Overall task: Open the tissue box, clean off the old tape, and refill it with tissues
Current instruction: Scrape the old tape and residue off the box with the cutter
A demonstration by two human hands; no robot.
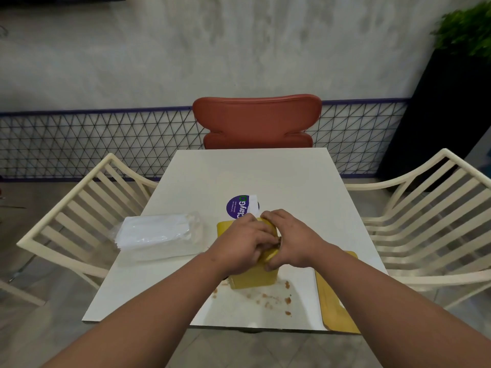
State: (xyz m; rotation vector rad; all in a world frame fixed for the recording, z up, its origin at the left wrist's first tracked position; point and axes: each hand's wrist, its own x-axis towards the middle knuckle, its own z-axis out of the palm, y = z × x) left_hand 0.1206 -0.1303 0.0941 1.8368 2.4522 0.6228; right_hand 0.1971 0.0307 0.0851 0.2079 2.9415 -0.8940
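Note:
A yellow tissue box (253, 278) stands on the white table (292, 176) near its front edge. Both hands are on top of it. My left hand (244, 240) grips the box's upper left side, fingers curled over its top. My right hand (289, 240) curls over the top right edge, fingertips meeting the left hand's at a brownish patch of old tape. Brown tape crumbs (276, 301) lie scattered on the table in front of the box. A clear plastic pack of white tissues (156, 235) lies to the left.
A flat yellow panel (336, 301) lies at the table's front right corner, overhanging the edge. A round purple sticker (237, 207) with a white slip sits behind the box. A red chair (256, 120) stands opposite; cream slatted chairs (79, 216) flank both sides.

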